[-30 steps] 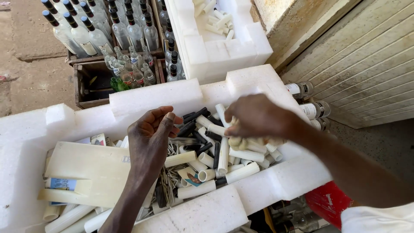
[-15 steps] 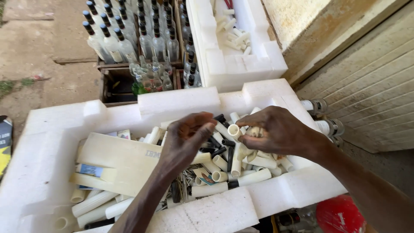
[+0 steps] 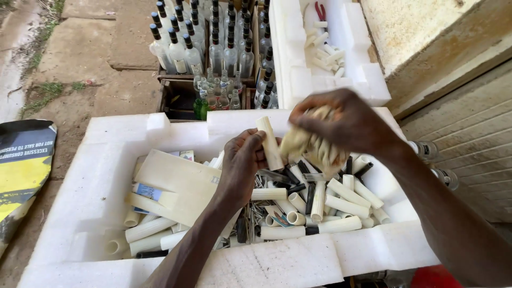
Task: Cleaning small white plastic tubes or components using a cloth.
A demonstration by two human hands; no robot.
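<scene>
Two bare hands and forearms, nothing worn

The left hand (image 3: 242,165) and right hand (image 3: 346,125) carry no gloves, rings, watch or bracelet. Both forearms are uncovered all the way to the picture's lower edge, with no sleeve or cuff showing on either arm.

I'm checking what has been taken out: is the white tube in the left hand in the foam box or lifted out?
Lifted out. The left hand holds the white tube upright above the tubes lying in the foam box.
</scene>
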